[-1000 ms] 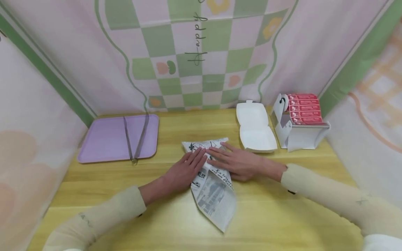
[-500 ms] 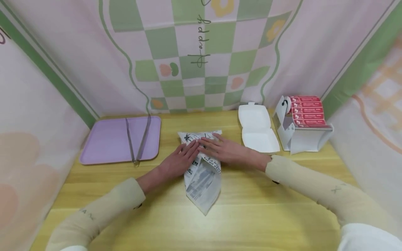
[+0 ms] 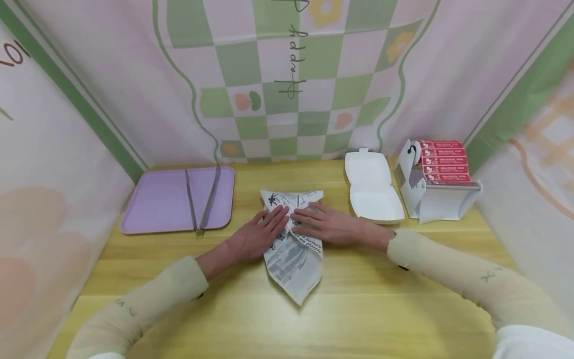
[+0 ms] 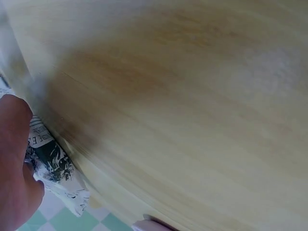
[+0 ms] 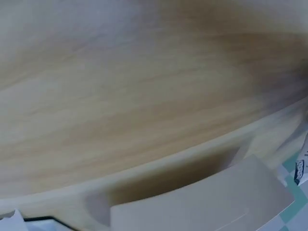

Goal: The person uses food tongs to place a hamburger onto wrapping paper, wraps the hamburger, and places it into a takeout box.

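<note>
A folded wrapper of newsprint-patterned paper (image 3: 293, 269) lies on the wooden table, its pointed end toward me and its wide end away. My left hand (image 3: 257, 234) rests on the wrapper's left side, fingers extended. From the right, my right hand (image 3: 332, 225) presses its spread fingers on the same upper part. A narrow strip of paper shows between the two sets of fingertips. In the left wrist view the left hand (image 4: 17, 163) sits over the printed paper (image 4: 53, 163). Only a paper corner (image 5: 301, 166) appears in the right wrist view; the right hand is outside it.
At the back left, metal tongs (image 3: 193, 204) lie across a lilac tray (image 3: 152, 204). An opened white clamshell box (image 3: 374, 192) stands behind the right hand. Beside it is a white dispenser (image 3: 448, 202) with a roll of red labels (image 3: 446, 162). A patterned curtain (image 3: 278, 99) hangs behind.
Both hands and the wrapper have moved away from me and somewhat left across the table. The fingertips now lie slightly farther apart. The head view has shifted a little.
</note>
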Motion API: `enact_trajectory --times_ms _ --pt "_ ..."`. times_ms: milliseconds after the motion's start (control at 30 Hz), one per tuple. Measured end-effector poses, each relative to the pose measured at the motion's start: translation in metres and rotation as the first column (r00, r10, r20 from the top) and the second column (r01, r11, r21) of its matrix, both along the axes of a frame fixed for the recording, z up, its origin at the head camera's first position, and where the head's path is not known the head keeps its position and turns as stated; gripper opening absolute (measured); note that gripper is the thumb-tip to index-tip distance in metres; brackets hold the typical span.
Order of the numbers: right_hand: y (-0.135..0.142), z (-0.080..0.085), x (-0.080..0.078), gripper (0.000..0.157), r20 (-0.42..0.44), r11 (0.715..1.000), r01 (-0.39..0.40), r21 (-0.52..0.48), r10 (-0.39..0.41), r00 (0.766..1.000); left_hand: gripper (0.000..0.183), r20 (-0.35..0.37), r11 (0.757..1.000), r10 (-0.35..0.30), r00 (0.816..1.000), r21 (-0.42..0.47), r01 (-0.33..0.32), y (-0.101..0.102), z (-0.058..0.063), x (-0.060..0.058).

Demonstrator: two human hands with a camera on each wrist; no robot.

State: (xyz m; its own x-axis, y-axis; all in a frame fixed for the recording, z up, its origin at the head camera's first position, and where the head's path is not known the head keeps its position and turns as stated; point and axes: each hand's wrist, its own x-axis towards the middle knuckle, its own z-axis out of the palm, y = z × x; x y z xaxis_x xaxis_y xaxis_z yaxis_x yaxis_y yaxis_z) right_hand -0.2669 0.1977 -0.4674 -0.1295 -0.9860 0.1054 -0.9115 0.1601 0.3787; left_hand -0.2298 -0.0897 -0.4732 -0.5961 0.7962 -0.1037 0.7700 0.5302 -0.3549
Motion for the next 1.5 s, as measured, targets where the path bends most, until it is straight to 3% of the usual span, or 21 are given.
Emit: enact_trajectory --times_ms 167,300,500,700,933,1033,1100,1133,1167,1200,1267,1300,1367,1400,1433,1500 --pt "0.006 -0.004 -0.002 0.05 -0.09 0.999 -0.04 -0.006 0.039 0.995 0.057 -0.014 1.0 -0.018 1.0 0.018 0.018 -0.003 0.0 0.001" --pt "0.01 -0.008 0.001 0.046 -0.167 0.999 -0.049 -0.008 0.047 0.985 0.057 0.017 0.999 -0.006 1.0 0.04 0.005 -0.003 -0.001 0.0" --pt "0.013 -0.012 0.007 0.047 -0.229 0.98 -0.123 -0.158 0.085 0.97 0.057 0.073 0.997 0.024 0.997 0.068 -0.029 0.001 -0.004 0.0" --pt "0.02 -0.019 0.006 0.05 -0.141 0.944 -0.149 -0.294 0.111 0.984 0.06 0.139 0.991 0.066 0.988 0.109 -0.082 0.003 -0.003 0.001" --pt "0.017 -0.024 0.008 0.041 -0.106 0.874 -0.131 -0.467 0.091 0.99 0.062 0.173 0.988 0.082 0.982 0.115 -0.103 0.004 -0.001 0.001" --pt "0.017 -0.021 0.015 0.04 -0.045 0.864 -0.064 -0.5 0.048 0.998 0.062 0.179 0.987 0.082 0.98 0.12 -0.105 0.006 0.0 0.002" --pt "0.015 -0.015 0.025 0.034 0.092 0.852 0.069 -0.519 -0.024 0.995 0.061 0.182 0.986 0.099 0.978 0.116 -0.121 0.006 0.0 0.003" --pt "0.014 -0.011 0.033 0.029 0.183 0.842 0.166 -0.514 -0.081 0.98 0.061 0.185 0.984 0.106 0.977 0.124 -0.13 0.009 -0.001 0.005" --pt "0.012 -0.007 0.042 0.028 0.283 0.824 0.278 -0.494 -0.15 0.947 0.06 0.185 0.981 0.115 0.976 0.134 -0.141 0.011 -0.002 0.007" --pt "0.008 -0.001 0.051 0.035 0.385 0.797 0.398 -0.455 -0.226 0.895 0.06 0.183 0.977 0.128 0.975 0.145 -0.155 0.014 -0.002 0.009" --pt "-0.005 0.008 0.066 0.062 0.531 0.715 0.613 -0.334 -0.394 0.75 0.059 0.143 0.97 0.157 0.977 0.163 -0.18 0.02 -0.003 0.014" --pt "-0.012 0.01 0.07 0.074 0.552 0.676 0.688 -0.264 -0.479 0.683 0.058 0.115 0.965 0.174 0.978 0.18 -0.193 0.023 -0.003 0.015" --pt "-0.025 0.011 0.07 0.088 0.524 0.61 0.777 -0.158 -0.615 0.589 0.057 0.061 0.954 0.215 0.975 0.199 -0.222 0.03 -0.004 0.019" --pt "-0.029 0.01 0.068 0.089 0.485 0.585 0.802 -0.124 -0.669 0.563 0.056 0.048 0.949 0.238 0.97 0.199 -0.243 0.034 -0.003 0.02" --pt "-0.031 0.008 0.065 0.085 0.431 0.571 0.814 -0.105 -0.712 0.555 0.056 0.043 0.944 0.261 0.964 0.195 -0.264 0.039 -0.003 0.021" --pt "-0.03 0.002 0.057 0.065 0.313 0.567 0.817 -0.106 -0.761 0.568 0.056 0.069 0.933 0.305 0.95 0.179 -0.313 0.049 -0.003 0.023"
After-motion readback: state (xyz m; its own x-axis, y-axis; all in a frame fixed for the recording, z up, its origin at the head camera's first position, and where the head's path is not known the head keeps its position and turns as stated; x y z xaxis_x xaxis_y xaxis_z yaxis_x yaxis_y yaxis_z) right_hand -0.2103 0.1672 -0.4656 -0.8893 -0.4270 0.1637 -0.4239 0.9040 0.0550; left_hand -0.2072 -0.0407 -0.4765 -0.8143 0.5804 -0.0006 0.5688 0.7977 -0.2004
